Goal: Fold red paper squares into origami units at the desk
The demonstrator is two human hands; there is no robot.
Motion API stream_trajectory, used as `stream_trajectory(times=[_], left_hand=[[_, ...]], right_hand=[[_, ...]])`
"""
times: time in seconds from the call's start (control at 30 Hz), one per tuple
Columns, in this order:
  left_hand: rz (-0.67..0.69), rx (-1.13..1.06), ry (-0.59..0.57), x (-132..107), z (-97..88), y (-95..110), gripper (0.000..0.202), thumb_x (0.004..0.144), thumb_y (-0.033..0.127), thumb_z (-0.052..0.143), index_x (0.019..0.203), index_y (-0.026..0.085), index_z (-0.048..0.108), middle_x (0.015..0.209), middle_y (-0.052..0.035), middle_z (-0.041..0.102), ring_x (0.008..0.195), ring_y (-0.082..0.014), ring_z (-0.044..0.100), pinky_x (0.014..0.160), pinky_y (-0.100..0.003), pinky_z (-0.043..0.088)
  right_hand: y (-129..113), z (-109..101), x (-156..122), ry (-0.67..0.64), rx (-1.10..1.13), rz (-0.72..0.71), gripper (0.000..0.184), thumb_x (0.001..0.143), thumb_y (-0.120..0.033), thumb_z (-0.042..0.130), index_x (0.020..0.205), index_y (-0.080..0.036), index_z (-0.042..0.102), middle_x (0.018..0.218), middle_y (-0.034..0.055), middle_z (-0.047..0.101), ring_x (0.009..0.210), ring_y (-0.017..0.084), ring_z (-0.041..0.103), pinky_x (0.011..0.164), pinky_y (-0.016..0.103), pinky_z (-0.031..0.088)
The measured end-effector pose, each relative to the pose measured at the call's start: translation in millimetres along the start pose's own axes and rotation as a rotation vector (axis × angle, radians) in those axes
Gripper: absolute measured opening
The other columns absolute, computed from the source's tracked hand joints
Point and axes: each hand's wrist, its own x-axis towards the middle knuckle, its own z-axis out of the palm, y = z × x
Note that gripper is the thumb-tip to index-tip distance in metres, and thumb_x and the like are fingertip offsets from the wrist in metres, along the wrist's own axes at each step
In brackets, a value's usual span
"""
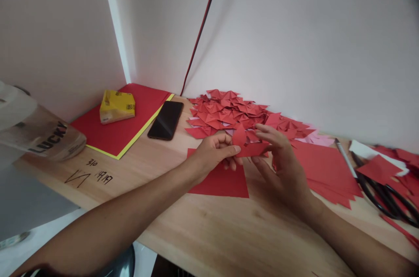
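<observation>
Hands before the pile (234,113): left hand (214,152) pinches a folded paper (250,148); right hand (283,161), fingers loosely curled, grips its other end. Phone (166,120) left of pile.

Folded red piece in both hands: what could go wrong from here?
1. The folded red piece is pinched only by fingertips of the left hand, with the right hand at its other end; it might slip and skew a crease.
2. The pile of folded pieces sits just behind; a dropped piece could get lost among them.
</observation>
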Motion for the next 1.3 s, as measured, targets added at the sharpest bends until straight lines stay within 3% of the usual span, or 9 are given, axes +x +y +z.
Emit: stream_trajectory(times=[0.13, 0.23, 0.37, 0.6, 0.77, 1.0, 1.3], left_hand=[[0.006, 0.024, -0.019, 0, -0.4, 0, 0.023, 0.081, 0.030, 0.068, 0.079, 0.015, 0.051, 0.064, -0.0017, 0.069, 0.046, -0.0059, 0.057, 0.049, -0.018, 0.040], [0.003, 0.057, -0.035, 0, -0.2, 1, 0.027, 0.081, 0.033, 0.069, 0.077, 0.015, 0.050, 0.065, -0.0029, 0.069, 0.046, -0.0062, 0.057, 0.048, -0.018, 0.039], [-0.003, 0.086, -0.067, 0, 0.5, 1, 0.033, 0.080, 0.038, 0.071, 0.075, 0.015, 0.048, 0.064, -0.0031, 0.069, 0.046, -0.0065, 0.057, 0.047, -0.018, 0.039], [0.069, 0.197, -0.097, 1, 1.6, -3, 0.022, 0.087, 0.030, 0.063, 0.077, 0.014, 0.052, 0.074, -0.0063, 0.072, 0.053, -0.0075, 0.061, 0.051, -0.019, 0.040], [0.036, 0.241, -0.144, -3, 4.2, 0, 0.021, 0.086, 0.030, 0.063, 0.076, 0.013, 0.058, 0.064, -0.0025, 0.067, 0.054, -0.0077, 0.057, 0.056, -0.020, 0.043], [0.033, 0.367, -0.101, -7, 7.2, -3, 0.018, 0.090, 0.026, 0.058, 0.079, 0.013, 0.061, 0.063, -0.0006, 0.066, 0.056, -0.0081, 0.057, 0.059, -0.020, 0.041], [0.073, 0.511, -0.061, -10, 8.9, -4, 0.025, 0.092, 0.029, 0.053, 0.073, 0.015, 0.058, 0.058, 0.0003, 0.063, 0.052, -0.0087, 0.055, 0.055, -0.021, 0.038]], right_hand=[[-1, -3, 0, -0.044, -0.094, -0.119, 0.017, 0.091, -0.015, 0.058, 0.102, -0.027, 0.062, 0.112, 0.0075, 0.067, 0.112, 0.026, 0.060, 0.094, 0.047, 0.047], [1, -4, 0, -0.075, -0.090, -0.103, 0.014, 0.092, -0.016, 0.058, 0.099, -0.027, 0.063, 0.098, 0.0054, 0.071, 0.102, 0.025, 0.063, 0.088, 0.044, 0.049], [4, -4, -1, -0.107, -0.094, -0.033, 0.013, 0.094, -0.022, 0.057, 0.104, -0.027, 0.064, 0.094, 0.0060, 0.071, 0.093, 0.024, 0.063, 0.081, 0.042, 0.048], [-2, -5, 2, -0.117, 0.003, 0.151, 0.007, 0.093, -0.027, 0.060, 0.086, -0.025, 0.063, 0.081, 0.0038, 0.067, 0.075, 0.019, 0.061, 0.068, 0.034, 0.046], [-3, -4, 4, -0.138, 0.060, 0.275, 0.010, 0.091, -0.025, 0.059, 0.081, -0.023, 0.060, 0.080, 0.0023, 0.066, 0.069, 0.015, 0.058, 0.060, 0.028, 0.042], [-5, -2, 8, -0.163, 0.068, 0.275, 0.013, 0.088, -0.022, 0.060, 0.075, -0.021, 0.058, 0.069, -0.0012, 0.062, 0.058, 0.012, 0.050, 0.054, 0.025, 0.038], [-7, -3, 7, -0.175, 0.117, 0.237, 0.015, 0.091, -0.023, 0.058, 0.076, -0.021, 0.056, 0.068, -0.0018, 0.059, 0.056, 0.010, 0.048, 0.052, 0.024, 0.035]])
